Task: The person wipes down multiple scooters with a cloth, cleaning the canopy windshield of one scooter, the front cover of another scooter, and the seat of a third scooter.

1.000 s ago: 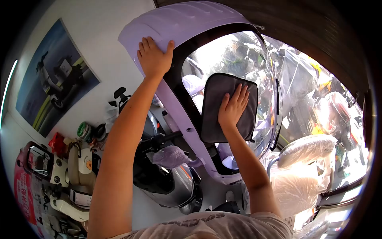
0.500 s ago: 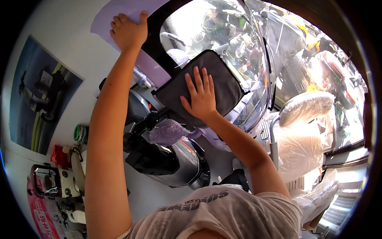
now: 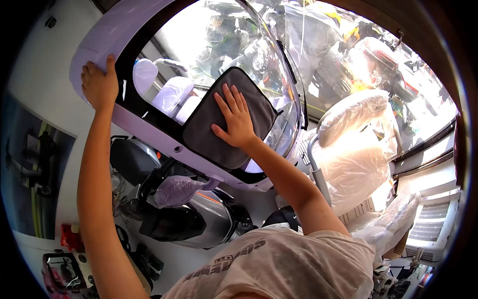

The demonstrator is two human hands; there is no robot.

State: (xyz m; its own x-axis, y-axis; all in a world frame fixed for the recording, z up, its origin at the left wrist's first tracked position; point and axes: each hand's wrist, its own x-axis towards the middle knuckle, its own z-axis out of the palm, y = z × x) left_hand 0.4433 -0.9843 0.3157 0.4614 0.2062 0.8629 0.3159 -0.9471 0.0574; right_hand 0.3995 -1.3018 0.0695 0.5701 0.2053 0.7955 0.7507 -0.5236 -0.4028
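My right hand (image 3: 234, 118) lies flat, fingers slightly spread, on a dark grey fabric panel (image 3: 251, 92) with black edging and rounded corners. The panel rests against the clear side window of a light-purple cabin vehicle (image 3: 149, 130) and covers the window's lower part. Higher up and to the left, my left hand (image 3: 101, 83) rests on the purple body beside the window's black border (image 3: 130, 62). Its thumb is apart from the fingers, and it holds nothing. Behind the window, plastic-wrapped purple seats (image 3: 172, 94) show.
A grey scooter (image 3: 199, 219) with a purple-wrapped part stands below the cabin. Right of it is a plastic-wrapped seat (image 3: 353, 154) with a metal rail. A poster (image 3: 37, 164) hangs on the left wall. A white slatted unit (image 3: 430, 226) sits at lower right.
The view has shifted, showing more of the purple cabin and its seats. Both hands appear farther left, the left one also lower. They still touch the panel and the body.
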